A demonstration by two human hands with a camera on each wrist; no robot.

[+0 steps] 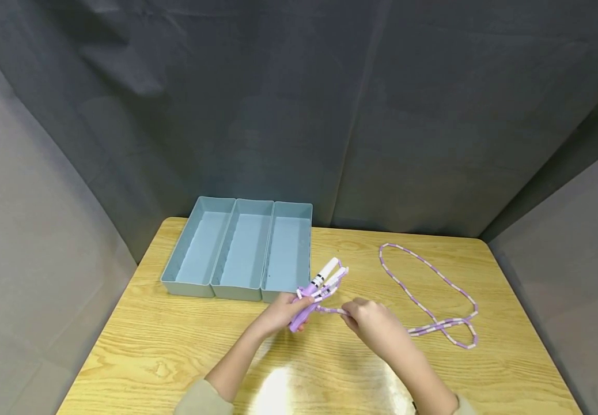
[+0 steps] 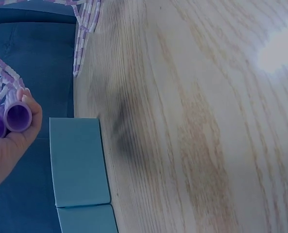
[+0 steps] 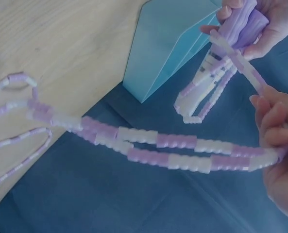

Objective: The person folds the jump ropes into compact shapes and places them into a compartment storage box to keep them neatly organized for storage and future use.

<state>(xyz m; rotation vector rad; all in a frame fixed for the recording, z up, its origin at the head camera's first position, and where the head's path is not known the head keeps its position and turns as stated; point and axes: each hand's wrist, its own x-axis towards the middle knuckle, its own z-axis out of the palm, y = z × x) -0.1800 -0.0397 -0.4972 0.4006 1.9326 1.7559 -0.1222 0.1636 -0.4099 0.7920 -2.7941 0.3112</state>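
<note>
A beaded jump rope in purple and white is in both hands. Its two handles (image 1: 305, 317), purple with white ends, lie side by side in my left hand (image 1: 281, 312), which grips them above the table. Loops of the beaded cord are wound around the handles. The hollow handle ends (image 2: 18, 116) show in the left wrist view. My right hand (image 1: 377, 328), just to the right, holds the cord with curled fingers. In the right wrist view a doubled beaded cord (image 3: 148, 158) trails from that hand, and a short stretch runs from it to the handles.
A blue-green tray (image 1: 264, 293) with three long compartments stands behind the left hand. The rest of the beaded cord (image 1: 476, 311) lies in loose loops on the wooden table (image 1: 174, 346) at right. Dark curtains (image 1: 257, 115) hang behind the table.
</note>
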